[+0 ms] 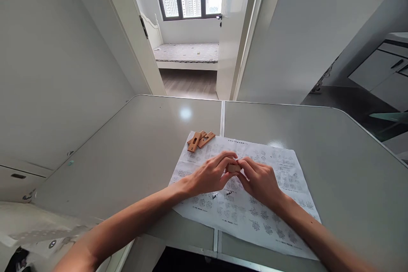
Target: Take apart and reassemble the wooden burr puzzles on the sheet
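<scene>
Between my two hands, over the printed sheet, is a small wooden block point(234, 168) whose pale side faces me. My left hand point(214, 173) pinches it from the left, its fingers curled over the far side. My right hand point(259, 178) grips the block's right side with thumb and fingertips. The fingers hide much of the block's shape. Beyond my left hand, several brown wooden slotted pieces point(194, 142) lie piled on the sheet's far left corner. One bears a "2" and shows an oval slot.
The creased paper sheet point(229, 223) carries many small line drawings and lies under both hands. Two small dark marks or bits, too small to identify, show near its middle. A grey table point(153, 136) with a pale centre seam supports it. An open door point(234, 34) stands beyond.
</scene>
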### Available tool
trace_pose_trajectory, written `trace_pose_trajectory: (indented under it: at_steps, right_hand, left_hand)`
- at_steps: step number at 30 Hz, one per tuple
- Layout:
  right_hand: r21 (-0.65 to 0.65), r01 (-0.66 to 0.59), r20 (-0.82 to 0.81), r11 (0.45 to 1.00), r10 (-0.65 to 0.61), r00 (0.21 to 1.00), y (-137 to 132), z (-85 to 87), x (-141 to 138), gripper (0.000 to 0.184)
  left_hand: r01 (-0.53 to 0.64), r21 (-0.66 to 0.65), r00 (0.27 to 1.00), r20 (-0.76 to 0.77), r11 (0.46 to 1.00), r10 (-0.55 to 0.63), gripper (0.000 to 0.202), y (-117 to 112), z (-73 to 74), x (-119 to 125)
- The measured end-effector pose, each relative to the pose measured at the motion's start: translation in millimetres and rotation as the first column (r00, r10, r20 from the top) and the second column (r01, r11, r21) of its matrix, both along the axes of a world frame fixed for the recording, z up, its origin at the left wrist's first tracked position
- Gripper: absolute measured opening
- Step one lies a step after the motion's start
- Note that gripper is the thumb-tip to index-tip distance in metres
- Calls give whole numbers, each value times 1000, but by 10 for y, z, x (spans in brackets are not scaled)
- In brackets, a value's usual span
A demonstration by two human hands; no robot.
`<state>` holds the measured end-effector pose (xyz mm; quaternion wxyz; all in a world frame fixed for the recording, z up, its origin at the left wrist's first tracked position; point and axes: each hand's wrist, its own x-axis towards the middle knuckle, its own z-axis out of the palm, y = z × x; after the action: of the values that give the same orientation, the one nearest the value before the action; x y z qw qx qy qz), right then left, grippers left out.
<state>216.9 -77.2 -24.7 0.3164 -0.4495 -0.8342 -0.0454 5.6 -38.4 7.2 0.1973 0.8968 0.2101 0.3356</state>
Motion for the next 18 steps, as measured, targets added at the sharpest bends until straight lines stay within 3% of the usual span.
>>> trace_pose_trajectory:
  at_steps: [12, 18]
  right_hand:
    - [-23, 8, -37, 1000, -9, 999, 7, 7, -8, 12]
    - [-81, -20, -130, 996, 9, 992, 16, 20, -8, 15]
  left_hand:
    - [-33, -38, 999, -11, 999, 32, 22, 23, -44, -14]
    - [-19, -84, 997, 71, 996, 25, 39, 67, -70, -14]
